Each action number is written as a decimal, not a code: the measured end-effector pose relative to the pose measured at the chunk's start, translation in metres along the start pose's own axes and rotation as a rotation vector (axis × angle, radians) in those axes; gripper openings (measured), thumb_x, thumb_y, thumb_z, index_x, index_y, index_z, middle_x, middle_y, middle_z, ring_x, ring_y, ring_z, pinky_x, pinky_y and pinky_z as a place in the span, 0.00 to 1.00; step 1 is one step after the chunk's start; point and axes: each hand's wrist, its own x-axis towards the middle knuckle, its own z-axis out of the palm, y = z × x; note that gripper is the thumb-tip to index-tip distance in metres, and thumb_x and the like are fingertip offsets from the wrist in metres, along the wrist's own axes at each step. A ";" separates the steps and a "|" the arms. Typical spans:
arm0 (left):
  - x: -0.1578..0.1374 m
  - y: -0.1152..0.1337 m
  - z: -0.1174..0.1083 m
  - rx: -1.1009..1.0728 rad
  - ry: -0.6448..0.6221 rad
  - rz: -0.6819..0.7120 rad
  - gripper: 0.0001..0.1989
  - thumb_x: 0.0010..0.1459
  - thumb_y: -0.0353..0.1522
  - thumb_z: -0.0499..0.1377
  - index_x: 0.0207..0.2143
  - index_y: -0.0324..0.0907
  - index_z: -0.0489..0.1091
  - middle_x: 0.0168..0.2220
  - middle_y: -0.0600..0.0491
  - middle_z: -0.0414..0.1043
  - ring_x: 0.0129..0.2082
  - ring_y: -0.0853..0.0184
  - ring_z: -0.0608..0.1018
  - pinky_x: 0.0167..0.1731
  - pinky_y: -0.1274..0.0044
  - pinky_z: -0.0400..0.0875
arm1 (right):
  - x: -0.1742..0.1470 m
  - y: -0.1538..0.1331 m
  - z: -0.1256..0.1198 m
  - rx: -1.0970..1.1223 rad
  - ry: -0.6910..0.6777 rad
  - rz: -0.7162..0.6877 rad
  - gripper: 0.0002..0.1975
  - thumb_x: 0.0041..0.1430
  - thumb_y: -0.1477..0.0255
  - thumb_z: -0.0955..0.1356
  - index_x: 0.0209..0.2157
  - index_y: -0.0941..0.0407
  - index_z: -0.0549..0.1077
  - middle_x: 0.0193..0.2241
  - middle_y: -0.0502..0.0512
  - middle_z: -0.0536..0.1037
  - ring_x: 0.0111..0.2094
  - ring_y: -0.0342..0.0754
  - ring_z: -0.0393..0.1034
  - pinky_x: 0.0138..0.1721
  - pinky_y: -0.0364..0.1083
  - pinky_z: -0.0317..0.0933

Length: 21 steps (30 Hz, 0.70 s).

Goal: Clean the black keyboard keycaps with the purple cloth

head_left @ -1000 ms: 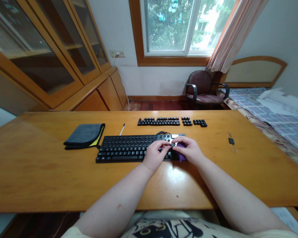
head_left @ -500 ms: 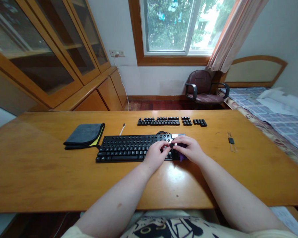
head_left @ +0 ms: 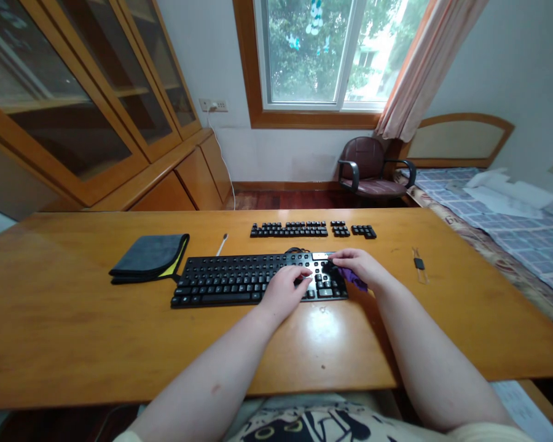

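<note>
A black keyboard (head_left: 230, 282) lies on the wooden desk, with bare switches showing in its upper rows and right section. My left hand (head_left: 286, 291) rests over its right-middle part, thumb and forefinger slightly apart with nothing visible between them. At the keyboard's right end, my right hand (head_left: 362, 267) is closed on a crumpled purple cloth (head_left: 354, 279) that hangs below the fingers. Something small and dark shows at those fingertips, too small to make out surely. Behind the keyboard, loose black keycaps (head_left: 289, 230) stand in rows, in several groups.
A folded grey cloth (head_left: 150, 255) with yellow lining lies left of the keyboard. A small brush (head_left: 222, 244) is behind the keyboard. To the right lies a wire keycap puller (head_left: 419, 264). Beyond the desk are an office chair (head_left: 366, 162) and a bed (head_left: 461, 184).
My hands have parted: the right one has moved up and right from the left, carrying the purple cloth. The number pad area is now uncovered. The view has tilted and shifted slightly.
</note>
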 end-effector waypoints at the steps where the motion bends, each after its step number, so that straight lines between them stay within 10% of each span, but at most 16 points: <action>1: 0.000 -0.001 0.000 0.002 -0.003 -0.002 0.07 0.55 0.33 0.56 0.37 0.44 0.71 0.37 0.53 0.75 0.38 0.65 0.74 0.42 0.72 0.67 | 0.000 0.000 0.000 0.006 -0.015 0.005 0.12 0.42 0.69 0.71 0.32 0.57 0.77 0.30 0.53 0.78 0.31 0.45 0.72 0.36 0.43 0.63; 21: 0.001 -0.005 0.006 0.093 -0.063 0.094 0.11 0.54 0.34 0.58 0.41 0.44 0.71 0.42 0.52 0.74 0.43 0.63 0.72 0.47 0.70 0.64 | -0.004 -0.003 0.007 -0.542 -0.027 -0.047 0.11 0.44 0.71 0.69 0.33 0.58 0.79 0.30 0.55 0.79 0.33 0.49 0.71 0.36 0.45 0.62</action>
